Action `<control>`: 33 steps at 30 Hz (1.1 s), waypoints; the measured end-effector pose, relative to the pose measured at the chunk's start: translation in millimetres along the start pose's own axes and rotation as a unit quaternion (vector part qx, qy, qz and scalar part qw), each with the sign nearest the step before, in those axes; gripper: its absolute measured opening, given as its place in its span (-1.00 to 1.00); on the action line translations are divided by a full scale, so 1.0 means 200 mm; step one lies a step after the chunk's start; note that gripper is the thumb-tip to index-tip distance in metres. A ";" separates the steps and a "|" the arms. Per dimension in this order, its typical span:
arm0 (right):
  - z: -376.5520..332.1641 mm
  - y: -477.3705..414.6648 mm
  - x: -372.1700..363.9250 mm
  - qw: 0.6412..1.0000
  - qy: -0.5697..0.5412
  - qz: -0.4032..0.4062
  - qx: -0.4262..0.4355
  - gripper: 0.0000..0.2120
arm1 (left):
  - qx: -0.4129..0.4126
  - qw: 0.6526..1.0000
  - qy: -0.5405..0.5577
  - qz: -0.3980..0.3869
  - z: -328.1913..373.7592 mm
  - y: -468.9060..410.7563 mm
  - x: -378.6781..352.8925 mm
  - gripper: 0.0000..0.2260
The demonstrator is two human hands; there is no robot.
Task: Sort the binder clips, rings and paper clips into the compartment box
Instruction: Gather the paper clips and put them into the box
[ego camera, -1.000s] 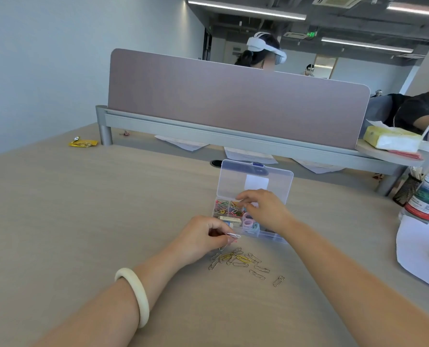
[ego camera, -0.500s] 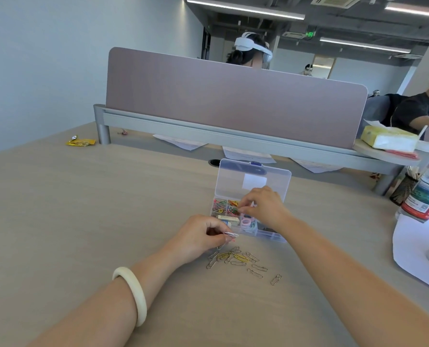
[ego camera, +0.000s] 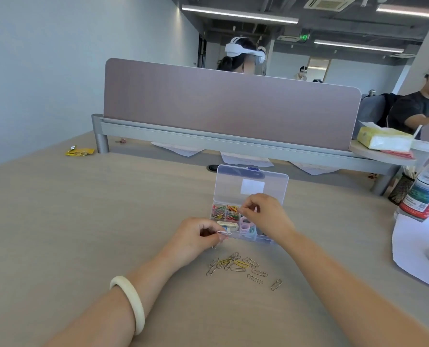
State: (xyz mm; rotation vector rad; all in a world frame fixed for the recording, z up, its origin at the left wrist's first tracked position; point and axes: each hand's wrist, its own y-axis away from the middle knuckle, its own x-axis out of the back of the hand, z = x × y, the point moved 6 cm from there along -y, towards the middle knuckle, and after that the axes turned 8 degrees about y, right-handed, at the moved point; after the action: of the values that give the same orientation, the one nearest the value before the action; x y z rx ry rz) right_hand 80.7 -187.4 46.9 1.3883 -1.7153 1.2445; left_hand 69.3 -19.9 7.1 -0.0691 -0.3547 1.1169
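A clear compartment box (ego camera: 263, 238) stands open on the desk, its lid (ego camera: 251, 181) upright. Its back compartments hold coloured paper clips (ego camera: 224, 212); pastel rings (ego camera: 246, 225) lie in front of them. My left hand (ego camera: 196, 237) pinches a white paper clip (ego camera: 224, 232) just in front of the box's left corner. My right hand (ego camera: 266, 214) hovers over the box with fingertips pinched together over the back compartments; what it holds is too small to tell. A loose pile of silver and yellow paper clips (ego camera: 238, 265) lies on the desk near me.
A water bottle (ego camera: 426, 196) and a white sheet of paper (ego camera: 418, 249) sit at the right. A mesh pen cup (ego camera: 401, 190) stands behind them. A divider panel (ego camera: 228, 103) crosses the desk's far edge, and a yellow wrapper (ego camera: 79, 152) lies far left.
My right hand has shifted slightly over the box's back compartments. My left hand keeps the white clip in the same spot. The camera has tilted a little.
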 end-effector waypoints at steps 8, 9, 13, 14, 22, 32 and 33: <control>0.14 0.48 0.06 0.992 -0.093 -0.084 0.016 -0.92 | -0.016 0.992 -0.058 0.110 0.07 -0.24 0.15 -0.93; 0.17 0.51 0.05 0.992 -0.084 -0.093 0.011 -0.87 | -0.017 0.991 -0.089 0.103 0.08 -0.28 0.13 -0.93; 0.19 0.55 0.02 0.987 -0.081 -0.140 0.018 -0.64 | -0.028 0.971 -0.238 0.015 0.09 -0.38 0.00 -0.88; 0.18 0.55 0.02 0.986 -0.074 -0.146 0.028 -0.61 | -0.032 0.959 -0.281 -0.006 0.09 -0.39 -0.03 -0.87; 0.14 0.52 -0.02 0.994 -0.051 -0.087 0.053 -0.64 | -0.054 0.910 -0.401 -0.094 0.08 -0.43 -0.12 -0.81; 0.10 0.53 -0.01 0.994 -0.078 -0.068 0.046 -0.76 | -0.066 0.938 -0.336 -0.058 0.09 -0.40 -0.04 -0.82; 0.10 0.53 -0.02 0.994 -0.077 -0.069 0.048 -0.76 | -0.067 0.940 -0.330 -0.055 0.09 -0.40 -0.03 -0.83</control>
State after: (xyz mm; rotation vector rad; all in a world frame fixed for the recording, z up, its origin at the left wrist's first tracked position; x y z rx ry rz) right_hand -17.5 -203.7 5.3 1.6681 -1.6463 1.1824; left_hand 130.5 -61.9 40.4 0.2117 -1.0237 0.9796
